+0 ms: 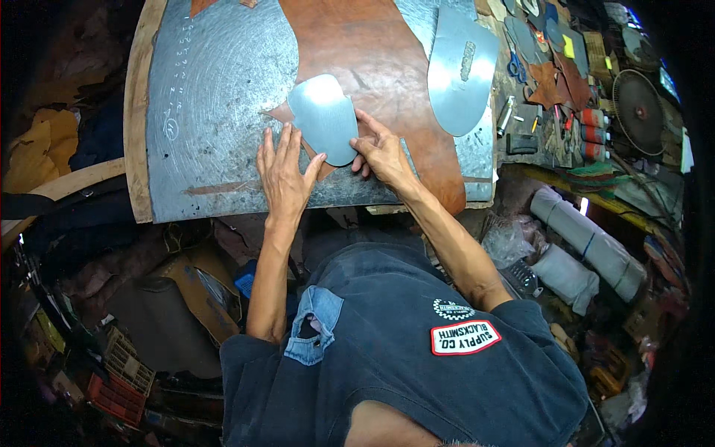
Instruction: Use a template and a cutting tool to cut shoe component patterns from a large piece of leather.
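A small grey rounded template (323,115), smooth and shiny, lies over the lower left edge of a brown leather hide (357,45). Pointed scraps of the leather poke out from under its left and lower sides. My left hand (287,167) lies flat with fingers stretched, its fingertips and thumb by the template's lower left edge. At the lower right edge, my right hand (382,155) grips the template between thumb and fingers, the index finger along its side. Something dark shows by the right thumb, too little to name. A larger grey template (463,71) rests at the hide's right.
The scratched metal-topped table (216,97) has a wooden rim on its left. Blue-handled scissors (515,67), leather scraps (546,86), several small bottles (593,134) and a round fan (638,104) are at the right. White rolls (588,242) lie below them.
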Action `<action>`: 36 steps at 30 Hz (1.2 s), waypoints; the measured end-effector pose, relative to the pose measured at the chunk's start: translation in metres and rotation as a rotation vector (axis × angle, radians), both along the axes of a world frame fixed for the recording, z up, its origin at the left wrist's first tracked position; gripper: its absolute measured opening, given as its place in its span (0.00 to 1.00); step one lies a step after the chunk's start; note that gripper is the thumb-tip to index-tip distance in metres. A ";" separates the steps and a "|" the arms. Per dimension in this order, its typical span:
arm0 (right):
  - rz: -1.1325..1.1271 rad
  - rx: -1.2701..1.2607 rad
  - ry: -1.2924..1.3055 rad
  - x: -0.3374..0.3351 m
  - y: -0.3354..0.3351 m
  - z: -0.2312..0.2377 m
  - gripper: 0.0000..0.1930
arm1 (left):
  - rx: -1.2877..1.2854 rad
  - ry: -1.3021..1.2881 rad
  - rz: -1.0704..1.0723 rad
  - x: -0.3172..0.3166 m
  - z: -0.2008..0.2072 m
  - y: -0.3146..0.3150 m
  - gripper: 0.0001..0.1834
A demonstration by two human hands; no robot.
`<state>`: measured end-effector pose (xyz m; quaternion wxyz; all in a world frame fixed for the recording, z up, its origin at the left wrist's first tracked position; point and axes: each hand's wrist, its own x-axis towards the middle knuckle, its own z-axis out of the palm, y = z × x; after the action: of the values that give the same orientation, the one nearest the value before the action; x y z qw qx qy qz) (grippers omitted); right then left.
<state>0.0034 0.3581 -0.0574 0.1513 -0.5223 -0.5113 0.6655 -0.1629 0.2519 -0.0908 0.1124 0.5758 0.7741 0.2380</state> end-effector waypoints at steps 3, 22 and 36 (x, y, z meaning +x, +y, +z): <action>0.029 -0.009 -0.043 0.005 0.002 0.003 0.26 | 0.011 -0.008 0.001 0.000 0.012 0.002 0.36; 0.020 0.070 -0.039 0.018 0.018 0.004 0.19 | 0.032 -1.547 0.497 0.012 0.008 0.010 0.22; 0.160 0.325 -0.281 0.005 0.032 -0.013 0.21 | 0.176 0.058 -0.045 -0.054 0.000 0.045 0.33</action>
<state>0.0087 0.3898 -0.0701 0.1074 -0.5364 -0.6675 0.5052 -0.2167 0.2974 -0.0912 0.0442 0.6073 0.7399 0.2858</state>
